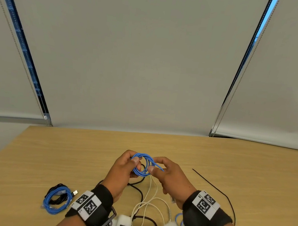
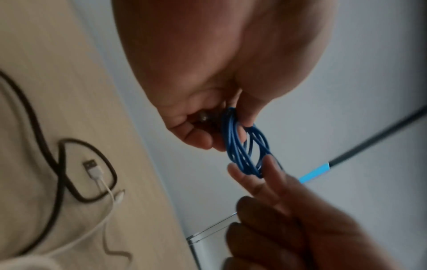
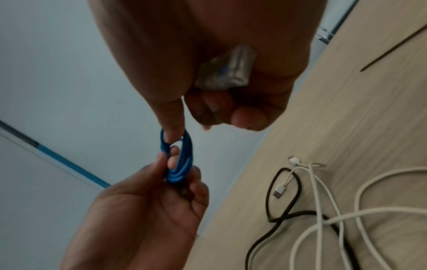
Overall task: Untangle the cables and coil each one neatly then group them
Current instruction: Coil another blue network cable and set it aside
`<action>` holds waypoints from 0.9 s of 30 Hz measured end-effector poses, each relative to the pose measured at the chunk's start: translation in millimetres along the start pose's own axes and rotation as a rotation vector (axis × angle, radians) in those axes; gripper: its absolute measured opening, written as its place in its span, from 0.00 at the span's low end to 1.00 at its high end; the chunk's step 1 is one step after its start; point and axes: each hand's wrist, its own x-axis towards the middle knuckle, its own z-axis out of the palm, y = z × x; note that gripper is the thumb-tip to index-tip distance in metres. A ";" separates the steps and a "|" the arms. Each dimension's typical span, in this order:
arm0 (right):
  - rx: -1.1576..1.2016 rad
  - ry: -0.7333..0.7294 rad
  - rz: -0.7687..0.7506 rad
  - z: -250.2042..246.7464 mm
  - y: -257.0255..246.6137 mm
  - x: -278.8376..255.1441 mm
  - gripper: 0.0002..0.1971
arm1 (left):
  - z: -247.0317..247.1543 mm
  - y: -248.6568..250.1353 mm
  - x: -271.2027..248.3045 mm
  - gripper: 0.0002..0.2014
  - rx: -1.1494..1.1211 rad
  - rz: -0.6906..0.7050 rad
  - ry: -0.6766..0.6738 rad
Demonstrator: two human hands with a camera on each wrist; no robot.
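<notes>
Your right wrist view alone shows a clear plastic plug (image 3: pixel 225 70) tucked in your right hand (image 1: pixel 170 177), whose thumb and forefinger pinch the thin blue coil (image 1: pixel 144 164) held above the wooden table (image 1: pixel 212 163). Your left hand (image 1: pixel 121 171) pinches the coil's other side. Beneath lie loose smooth white cables (image 3: pixel 323 201) and a black cable (image 3: pixel 286 215); far left, only the head view shows a finished blue-and-black bundle (image 1: pixel 57 198).

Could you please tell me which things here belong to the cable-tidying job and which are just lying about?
Job:
blue cable coil, held by left hand and right hand
white cable
black cable
finished coils

Lying about:
thin black tie
table
</notes>
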 end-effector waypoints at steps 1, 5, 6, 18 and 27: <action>0.060 -0.047 -0.013 0.5 -0.5 -1.2 0.08 | 1.4 3.3 -1.4 0.11 -0.093 -0.011 -0.020; 0.451 -0.201 0.030 0.0 -0.2 -5.7 0.11 | 7.0 14.2 -7.0 0.14 -0.405 -0.028 -0.119; 0.525 -0.231 0.040 -1.1 -0.6 -6.1 0.12 | 7.6 15.2 -7.7 0.15 -0.440 -0.029 -0.144; 0.336 -0.364 0.046 -24.4 -8.2 -7.1 0.11 | -16.9 21.3 -1.3 0.08 0.054 0.011 -0.312; -0.425 -0.221 -0.129 -50.0 -22.8 4.7 0.08 | -14.2 12.3 0.6 0.10 0.021 -0.093 -0.138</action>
